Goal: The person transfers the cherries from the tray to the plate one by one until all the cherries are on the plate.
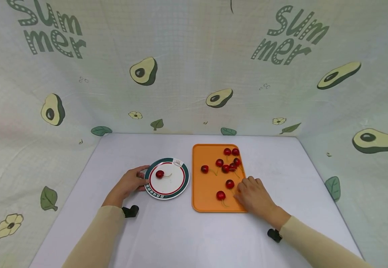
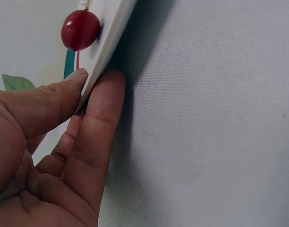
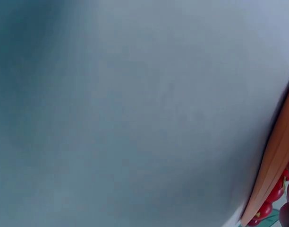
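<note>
My left hand (image 1: pixel 129 183) pinches the near-left rim of a white plate (image 1: pixel 175 178) with a green and red border, thumb on top and fingers beneath. One red cherry (image 1: pixel 159 174) with a pale stem lies on the plate; the left wrist view shows this cherry (image 2: pixel 80 30) close to the thumb. At the right edge of an orange tray (image 1: pixel 200 201), my right hand (image 1: pixel 255 195) is lowered with bent fingers. Its fingertips are beside the stem of a cherry (image 1: pixel 229 184); whether they hold the stem cannot be made out. Another cherry (image 1: pixel 220 195) lies to their left.
Several more cherries (image 1: pixel 225 168) cluster in the tray's far right part, and one cherry (image 1: pixel 204 169) sits apart at its left. Plate and tray stand side by side on a white table (image 1: pixel 167 238). Behind hangs a cloth (image 1: pixel 180 74) printed with avocados.
</note>
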Motion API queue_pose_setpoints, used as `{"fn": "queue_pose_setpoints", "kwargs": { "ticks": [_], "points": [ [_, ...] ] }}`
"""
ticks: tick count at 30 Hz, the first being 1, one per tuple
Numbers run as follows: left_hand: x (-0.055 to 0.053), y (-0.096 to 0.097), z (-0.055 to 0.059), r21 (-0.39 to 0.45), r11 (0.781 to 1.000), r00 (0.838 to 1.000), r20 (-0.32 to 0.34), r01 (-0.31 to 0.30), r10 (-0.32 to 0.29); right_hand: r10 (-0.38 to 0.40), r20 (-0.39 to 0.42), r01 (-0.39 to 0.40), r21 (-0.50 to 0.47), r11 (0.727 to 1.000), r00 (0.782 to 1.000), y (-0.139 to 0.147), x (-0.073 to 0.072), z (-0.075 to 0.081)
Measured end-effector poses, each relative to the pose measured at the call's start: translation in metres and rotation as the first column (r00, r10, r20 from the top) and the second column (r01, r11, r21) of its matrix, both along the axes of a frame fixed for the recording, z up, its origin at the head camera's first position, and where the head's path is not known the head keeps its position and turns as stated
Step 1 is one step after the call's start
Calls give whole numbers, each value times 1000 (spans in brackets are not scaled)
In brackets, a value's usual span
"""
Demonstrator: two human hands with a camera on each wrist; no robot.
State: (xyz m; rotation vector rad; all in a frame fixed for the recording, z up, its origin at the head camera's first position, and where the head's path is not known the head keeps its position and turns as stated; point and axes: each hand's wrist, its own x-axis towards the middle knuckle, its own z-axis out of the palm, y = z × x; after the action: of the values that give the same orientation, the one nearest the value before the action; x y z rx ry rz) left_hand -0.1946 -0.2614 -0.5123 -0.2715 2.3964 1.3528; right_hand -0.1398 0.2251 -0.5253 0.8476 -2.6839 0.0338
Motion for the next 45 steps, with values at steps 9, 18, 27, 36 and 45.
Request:
{"fn": "queue_pose_setpoints", "kwargs": {
  "ticks": [9,18,27,36,45],
  "points": [
    [1,1,2,-2,1000,1000,0,6,-6,-7,2,7,-48,999,1000,8,-5,-5],
    [1,0,0,7,1000,1000,0,0,0,-19,16,19,-7,1000,1000,6,-5,-9],
    [2,-1,0,15,1000,1000,5,2,-2,33,8,-34,50,998,999,7,-8,-4],
    [0,-1,-1,24,1000,1000,4,6,-6,115,-9,-112,151,982,993,10,-16,-3],
    [-1,-1,-1,10,1000,1000,4,-3,3,135,-59,-124,162,979,989,0,-29,7]
  ]
}}
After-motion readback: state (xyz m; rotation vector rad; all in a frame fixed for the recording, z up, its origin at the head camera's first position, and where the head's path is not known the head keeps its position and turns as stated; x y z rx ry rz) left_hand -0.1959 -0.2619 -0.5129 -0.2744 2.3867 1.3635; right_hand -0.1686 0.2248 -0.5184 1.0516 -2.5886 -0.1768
